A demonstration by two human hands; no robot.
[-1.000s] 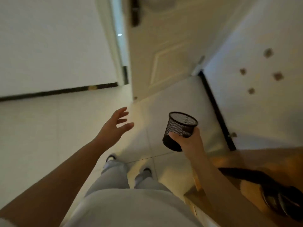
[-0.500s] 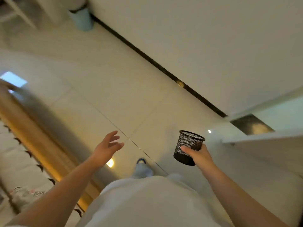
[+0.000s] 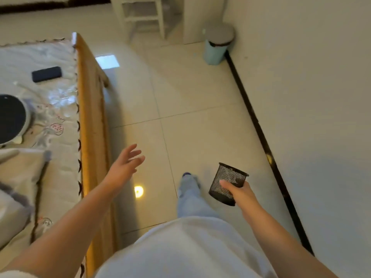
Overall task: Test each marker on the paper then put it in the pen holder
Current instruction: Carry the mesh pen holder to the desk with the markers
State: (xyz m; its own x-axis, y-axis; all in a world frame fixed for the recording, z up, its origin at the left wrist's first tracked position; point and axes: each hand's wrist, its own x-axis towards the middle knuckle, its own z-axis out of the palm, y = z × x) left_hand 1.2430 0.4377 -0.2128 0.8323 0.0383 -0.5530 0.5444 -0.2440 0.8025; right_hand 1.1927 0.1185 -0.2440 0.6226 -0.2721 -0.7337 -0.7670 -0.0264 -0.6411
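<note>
Nearest the camera, a person in pale clothing stands on a tiled floor [image 3: 190, 97], both bare forearms reaching forward. The right hand [image 3: 240, 192] grips a black mesh pen holder [image 3: 227, 183] by its side, fingers wrapped round the wall, holding it tilted in the air above the floor. What can be seen of the holder's inside looks empty. The left hand [image 3: 125, 164] is spread wide, fingers straight and apart, holding nothing, hovering just beside the wooden edge of a bed [image 3: 88, 109]. One foot [image 3: 187, 176] shows between the hands.

On the bed to the left lie a dark phone [image 3: 46, 74] and a round black-topped object [image 3: 11, 118] on a patterned cover. Farther off stand a pale green bin [image 3: 216, 48] against the wall and a white stool [image 3: 143, 15].

No markers and no paper are in sight, so the task appears barely begun: only the holder is in hand; every marker seems yet to be tested and stowed.
</note>
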